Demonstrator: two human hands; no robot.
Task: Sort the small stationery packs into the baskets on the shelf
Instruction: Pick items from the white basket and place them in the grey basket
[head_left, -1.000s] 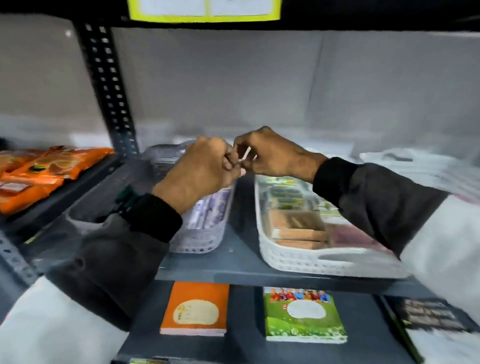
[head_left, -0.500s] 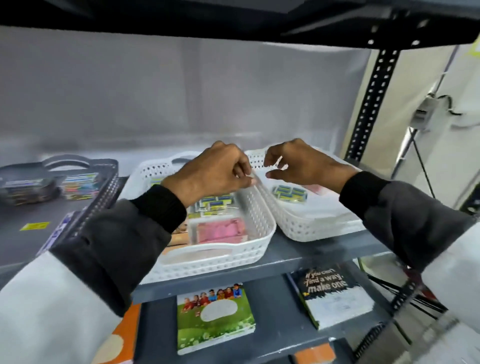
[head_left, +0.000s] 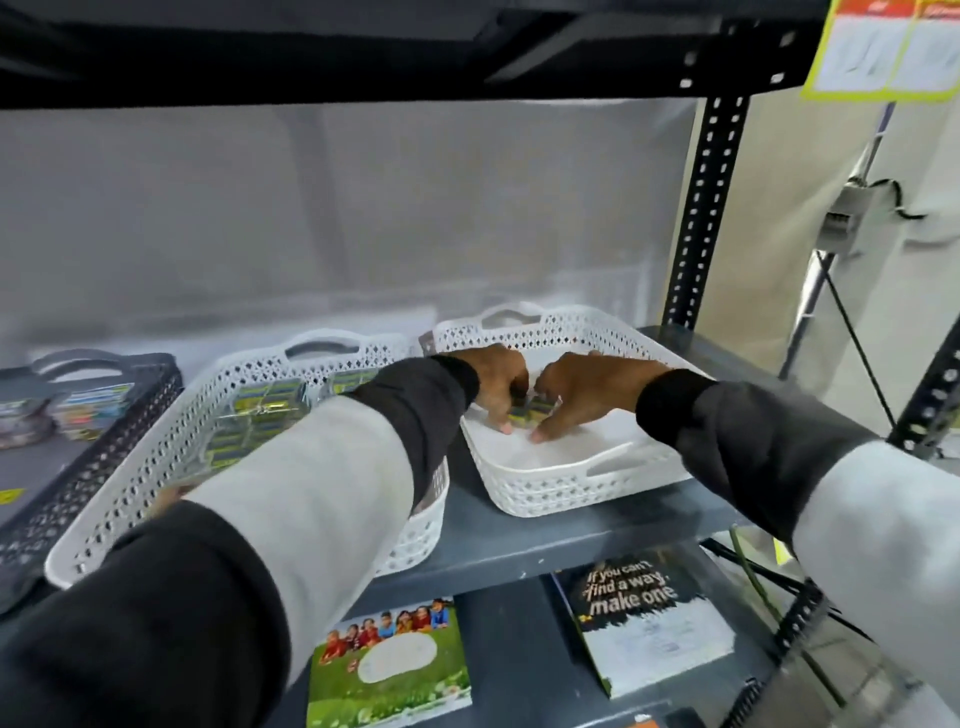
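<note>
Two bare hands are now down inside the right-hand white perforated plastic basket, where half a second ago they hovered above the basket rims. The left hand and the right hand sit close together, fingers curled downward, with the small blue-and-yellow stationery packs between them on the basket's white floor. Fingertips of both hands touch the floor on either side of the packs; whether either hand actually grips a pack cannot be told, since the knuckles hide the contact.

The left sleeve now crosses over the middle white perforated plastic basket, which holds many more blue-and-yellow packs. Earlier that basket's pink pack showed; the forearm covers it now. The dark grey perforated basket stands at the far left on the same grey metal shelf. On the shelf below lie a green notebook with children pictured and a black-and-white notebook with printed lettering.
</note>
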